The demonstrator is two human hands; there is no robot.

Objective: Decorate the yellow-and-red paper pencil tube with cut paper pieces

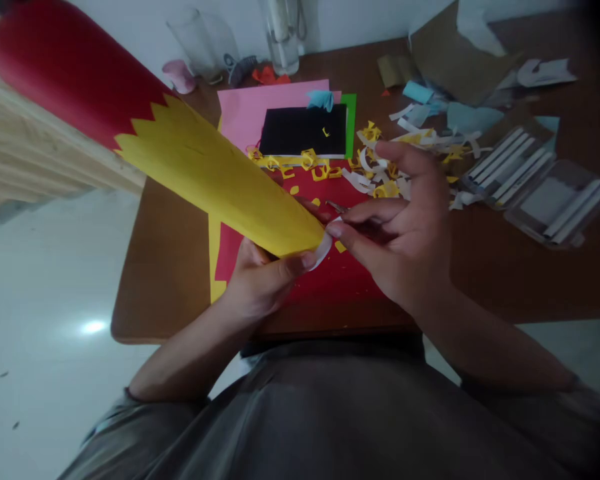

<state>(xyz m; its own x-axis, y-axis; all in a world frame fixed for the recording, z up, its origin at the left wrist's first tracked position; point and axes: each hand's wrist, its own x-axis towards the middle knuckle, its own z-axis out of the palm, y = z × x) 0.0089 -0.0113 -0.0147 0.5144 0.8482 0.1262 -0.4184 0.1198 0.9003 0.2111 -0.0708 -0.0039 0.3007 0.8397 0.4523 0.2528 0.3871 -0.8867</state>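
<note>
A long rolled paper tube [190, 153], yellow with a zigzag edge over red at its far end, slants from upper left down to the table's middle. My left hand [260, 280] is closed round its near end from below. My right hand [400, 227] pinches a small white strip [324, 248] at the tube's tip, thumb and forefinger pressed together. A thin metal tool [336, 207] shows just above my right fingers; whether I hold it I cannot tell. Red paper [340, 280] lies under both hands.
On the brown table [505, 280] lie pink [260, 110], black [303, 130] and green sheets, yellow and white paper scraps [380, 167], blue scraps, cardboard [445, 53], and clear plastic cases [540, 187]. Glass jars [285, 33] stand at the back. White floor is at the left.
</note>
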